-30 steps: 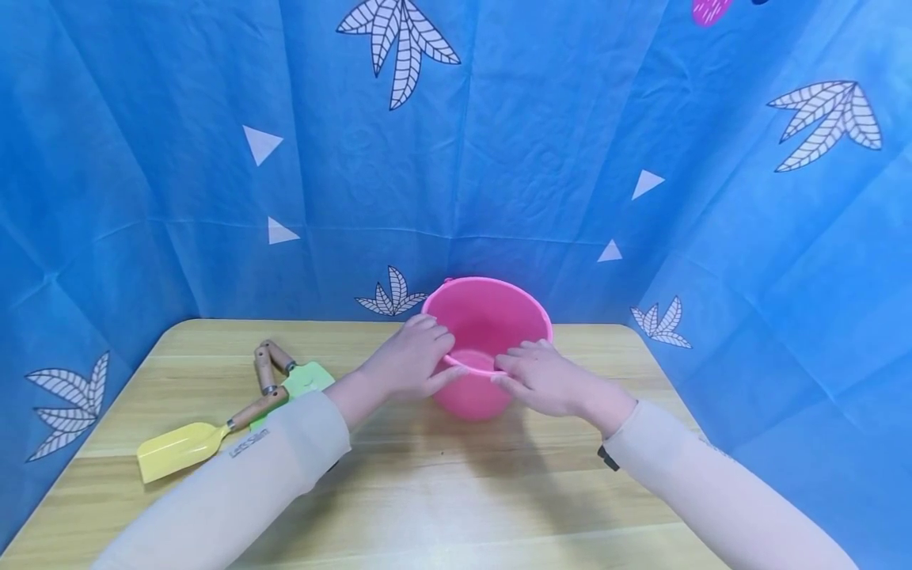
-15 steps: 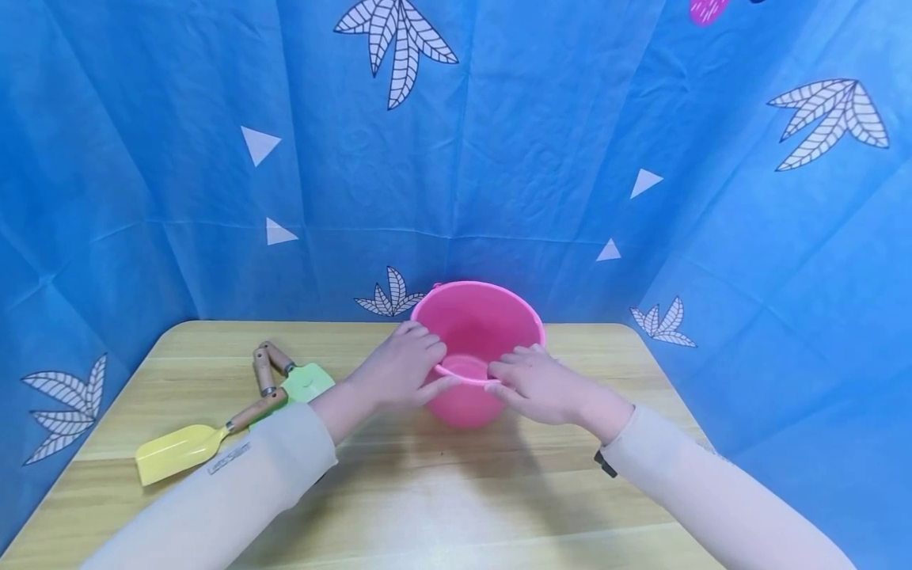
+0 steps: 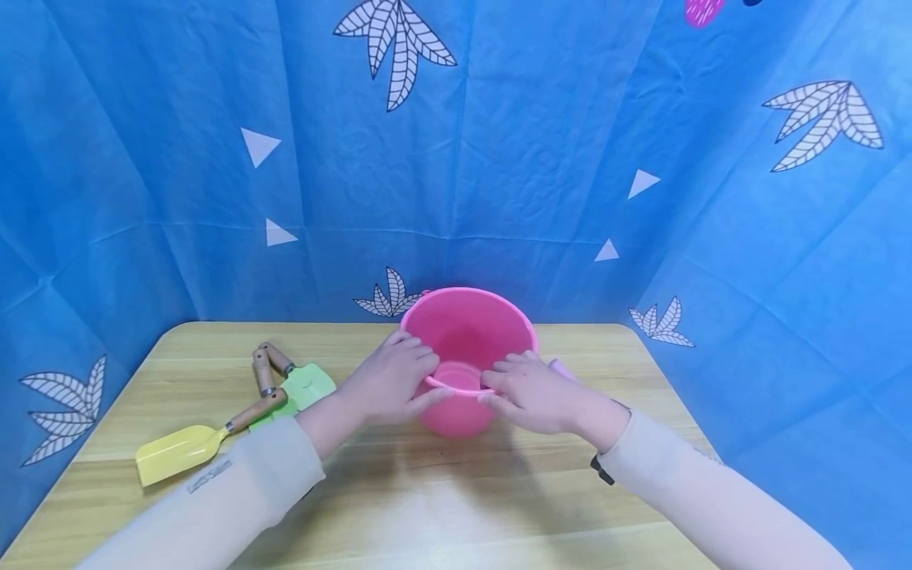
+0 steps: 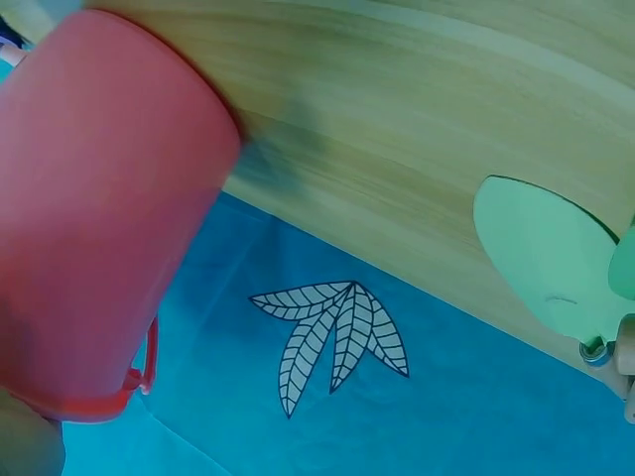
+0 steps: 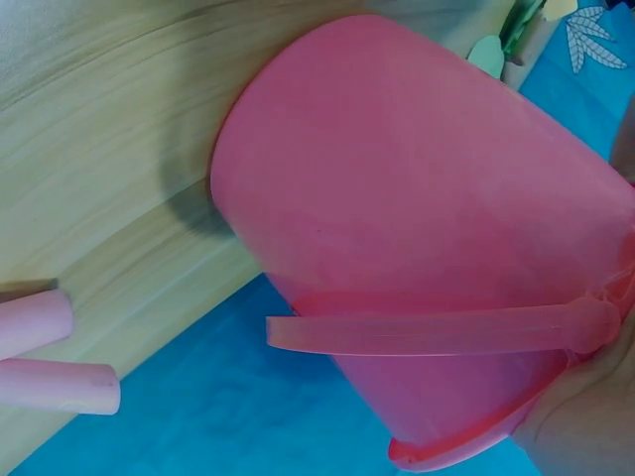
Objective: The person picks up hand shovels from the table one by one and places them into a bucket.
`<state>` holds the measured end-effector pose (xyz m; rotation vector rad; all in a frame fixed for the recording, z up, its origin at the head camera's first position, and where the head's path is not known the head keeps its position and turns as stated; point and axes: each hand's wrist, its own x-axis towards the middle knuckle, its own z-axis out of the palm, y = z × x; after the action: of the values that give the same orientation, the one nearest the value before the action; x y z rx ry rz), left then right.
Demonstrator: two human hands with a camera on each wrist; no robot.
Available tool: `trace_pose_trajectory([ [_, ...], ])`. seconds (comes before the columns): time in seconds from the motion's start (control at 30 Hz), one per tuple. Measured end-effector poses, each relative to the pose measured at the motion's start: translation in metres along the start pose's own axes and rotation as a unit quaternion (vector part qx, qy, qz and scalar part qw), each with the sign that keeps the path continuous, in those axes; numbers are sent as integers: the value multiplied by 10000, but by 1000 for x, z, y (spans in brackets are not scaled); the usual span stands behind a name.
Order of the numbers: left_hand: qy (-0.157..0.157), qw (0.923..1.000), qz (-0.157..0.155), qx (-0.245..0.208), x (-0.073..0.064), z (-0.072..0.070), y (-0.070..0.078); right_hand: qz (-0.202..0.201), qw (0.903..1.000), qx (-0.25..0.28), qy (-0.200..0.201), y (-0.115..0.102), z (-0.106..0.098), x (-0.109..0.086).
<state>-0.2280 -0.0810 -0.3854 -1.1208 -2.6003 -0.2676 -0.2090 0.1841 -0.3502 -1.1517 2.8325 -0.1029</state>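
Gripping, in the head view, the pink bucket (image 3: pixel 465 318) by its near rim (image 3: pixel 463 391) with left hand (image 3: pixel 399 378) and right hand (image 3: pixel 533 393), over wooden table (image 3: pixel 442 507). From the left wrist, showing green shovel (image 4: pixel 541 256) well apart; from the right, handle (image 5: pixel 437 335) across bucket's side.

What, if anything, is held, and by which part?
The bucket, by the near side of its rim: left hand and right hand both grip it.

Creased bright-blue fabric sheeting (image 3: pixel 527 174), printed with white leaf sprigs (image 3: pixel 402 71) and white triangles (image 3: pixel 260 146), fills the frame's top and sides; a pale wood-grain counter (image 3: pixel 406 483) catches glare at bottom centre.
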Motion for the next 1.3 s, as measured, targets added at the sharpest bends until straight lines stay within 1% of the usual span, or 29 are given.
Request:
trace_pose_trajectory([
  [0.13, 33, 10000, -38, -13, -5, 0, 2, -9, 10000, -11, -34, -3, 1, -2],
  [0.3, 79, 9999, -87, -33, -12, -1, 6, -200, 9997, 89, -54, -6, 1, -3],
  [0.5, 94, 9999, -113, -9, -19, -5, 11, -333, 9993, 151, -57, -10, 1, -5],
  [0.73, 330, 9994, -26, 16, -28, -6, 16, -536, 9984, 170, -48, -15, 2, -6],
  [0.87, 377, 9993, -45, 20, -31, -6, 18, -578, 9982, 166, -39, -16, 2, -6],
  [1.07, 340, 9994, -105, 13, -34, -6, 20, -656, 9977, 151, -54, -18, 4, -6],
  [1.3, 392, 9991, -122, 44, -36, -6, 23, -694, 9975, 119, 5, -18, 4, -8],
])
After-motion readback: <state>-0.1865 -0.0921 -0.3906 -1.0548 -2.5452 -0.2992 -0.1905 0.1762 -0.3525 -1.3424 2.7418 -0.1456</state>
